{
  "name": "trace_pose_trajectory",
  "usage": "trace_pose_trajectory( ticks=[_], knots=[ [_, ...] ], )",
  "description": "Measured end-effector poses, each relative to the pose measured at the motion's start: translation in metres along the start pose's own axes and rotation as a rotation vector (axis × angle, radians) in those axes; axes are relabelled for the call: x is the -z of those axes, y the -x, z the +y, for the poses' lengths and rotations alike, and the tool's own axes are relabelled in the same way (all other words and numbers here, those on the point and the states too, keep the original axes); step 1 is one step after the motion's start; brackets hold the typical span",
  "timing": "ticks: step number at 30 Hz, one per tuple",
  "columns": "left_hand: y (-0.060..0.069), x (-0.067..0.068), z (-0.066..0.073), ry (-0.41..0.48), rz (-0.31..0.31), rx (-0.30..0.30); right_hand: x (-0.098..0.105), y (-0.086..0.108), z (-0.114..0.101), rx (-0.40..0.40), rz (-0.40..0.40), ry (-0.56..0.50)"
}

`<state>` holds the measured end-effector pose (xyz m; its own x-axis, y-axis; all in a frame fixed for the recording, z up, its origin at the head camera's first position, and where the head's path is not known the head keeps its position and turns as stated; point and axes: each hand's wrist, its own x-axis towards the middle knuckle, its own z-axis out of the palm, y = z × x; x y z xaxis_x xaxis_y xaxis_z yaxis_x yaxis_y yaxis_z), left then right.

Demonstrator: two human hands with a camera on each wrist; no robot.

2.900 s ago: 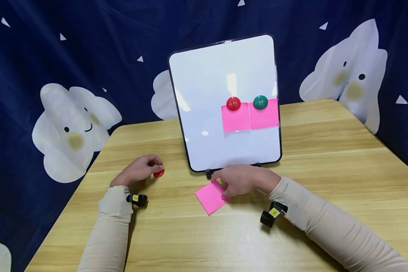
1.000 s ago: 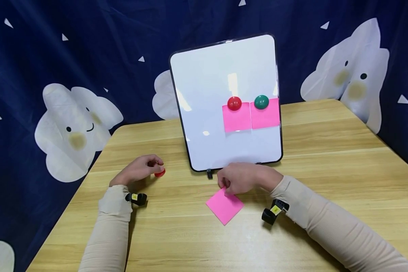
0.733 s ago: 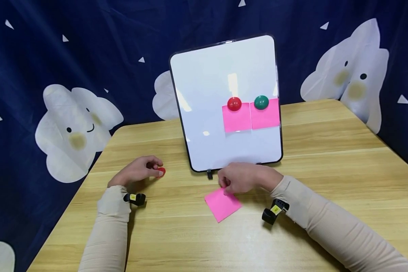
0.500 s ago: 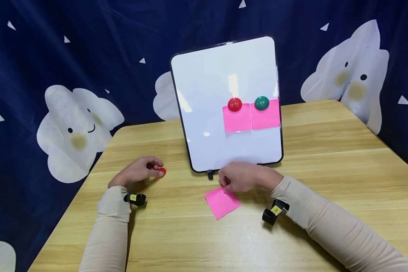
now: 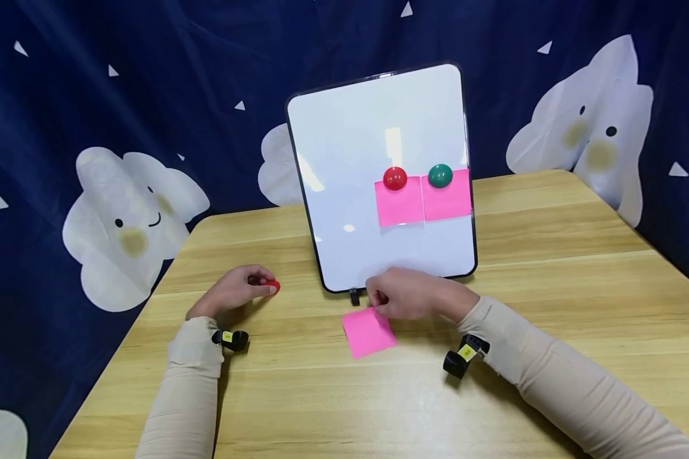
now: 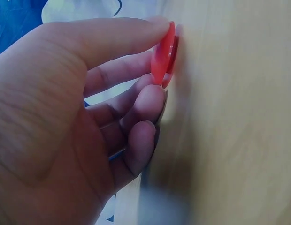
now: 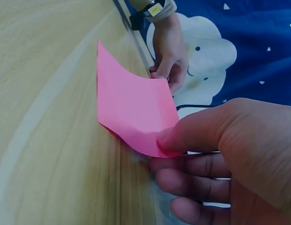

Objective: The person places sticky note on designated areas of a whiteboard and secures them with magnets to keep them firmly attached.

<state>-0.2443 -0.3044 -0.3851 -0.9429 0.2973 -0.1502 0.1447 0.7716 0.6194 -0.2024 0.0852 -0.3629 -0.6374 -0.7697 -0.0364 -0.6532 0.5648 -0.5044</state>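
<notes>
My left hand (image 5: 235, 290) pinches a round red magnet (image 6: 162, 56) between thumb and fingers, just above or at the tabletop on the left. In the right wrist view, my right hand (image 7: 220, 154) pinches one corner of a pink sticky note (image 7: 134, 103), which curves away from the thumb. Seen from the head, that note lies in front of the whiteboard (image 5: 344, 159), below its lower edge. Two more pink notes hang side by side on the board, the left one under a red magnet (image 5: 395, 178), the right one under a green magnet (image 5: 440, 176).
The whiteboard leans back on a small black stand (image 5: 354, 296) on the wooden table (image 5: 321, 408). Behind the table hangs a dark blue curtain (image 5: 207, 64) with white clouds and triangles. Both wrists wear black straps with small cameras (image 5: 456, 363).
The right hand has shifted slightly upward, and the pinched pink note has turned and risen with it. The red magnet in the left hand has tilted and lifted a little.
</notes>
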Motion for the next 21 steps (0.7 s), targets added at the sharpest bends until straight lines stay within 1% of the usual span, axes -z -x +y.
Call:
trace_pose_trajectory(
  ticks=[7, 9, 13, 18, 21],
  knots=[
    [0.0007, -0.0007, 0.001, -0.015, 0.01, -0.026, 0.0021, -0.0013, 0.0044, 0.055, 0.075, -0.039],
    [0.0004, -0.0008, 0.0002, -0.016, 0.007, -0.033, 0.0028, -0.0014, 0.0053, 0.072, 0.087, -0.048],
    [0.0, -0.0007, -0.0008, -0.023, 0.008, -0.025, 0.0036, -0.0021, 0.008, 0.104, 0.101, -0.057],
    [-0.0001, -0.0005, -0.0009, -0.042, 0.008, -0.015, 0.0041, -0.0022, 0.0098, 0.102, 0.109, -0.065],
    [-0.0002, -0.0002, -0.0001, -0.037, 0.002, -0.009, 0.0049, -0.002, 0.0095, 0.096, 0.112, -0.059]
  ],
)
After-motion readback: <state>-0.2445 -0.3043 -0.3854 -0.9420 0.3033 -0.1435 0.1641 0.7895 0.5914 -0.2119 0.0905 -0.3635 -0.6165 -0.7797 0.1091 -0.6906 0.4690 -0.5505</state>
